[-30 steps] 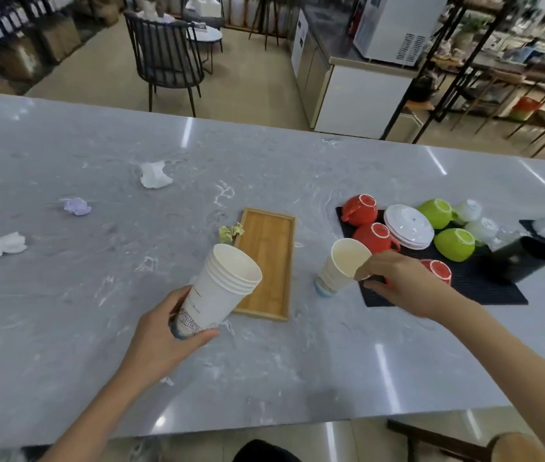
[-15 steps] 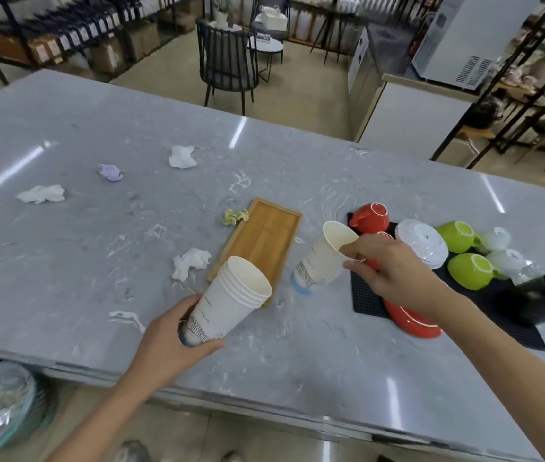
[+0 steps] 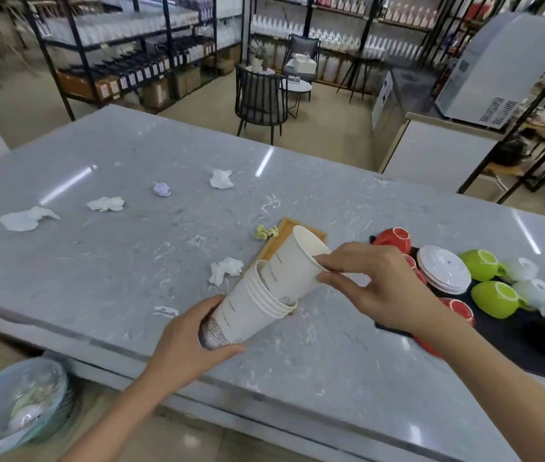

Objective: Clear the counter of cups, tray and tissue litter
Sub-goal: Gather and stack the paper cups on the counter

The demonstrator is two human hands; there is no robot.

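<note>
My left hand (image 3: 186,348) is wrapped around the base of the tilted paper cup stack (image 3: 247,311). My right hand (image 3: 378,288) pinches the rim of a single paper cup (image 3: 293,265), its base inside the stack's mouth, above the bamboo tray (image 3: 281,238).

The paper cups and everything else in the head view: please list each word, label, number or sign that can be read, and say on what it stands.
Nothing here reads with certainty.
Single paper cup in the right hand: small dark print along its side, too blurred to read.
Stack of paper cups in the left hand: small print and a dark pattern near the base, unreadable.
Shelf bottles: labels too small to read.
</note>
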